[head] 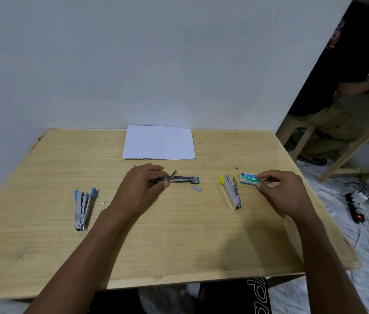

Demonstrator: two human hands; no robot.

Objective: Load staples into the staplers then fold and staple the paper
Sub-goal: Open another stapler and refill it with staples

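Desk: wood top, far edge against the wall, near edge cut by both forearms. Wide bare stretch between the hands and the near edge.

Paper: flat, beyond the left hand, far edge at the desk's back edge. Fold state hard to read.

Left hand: fingers curled round the left end of the green stapler, which lies opened out. The hand hides that end.

Right hand: thumb and fingertips pinch the right end of the staple box. Box print partly covered, too small to read.

Blue stapler: splayed open, well left of the left hand, near the desk's left edge.

Yellow stapler: splayed open, between the hands, just left of the box.

Staple strip: loose, just right of the left hand. Smaller bit beyond the box.
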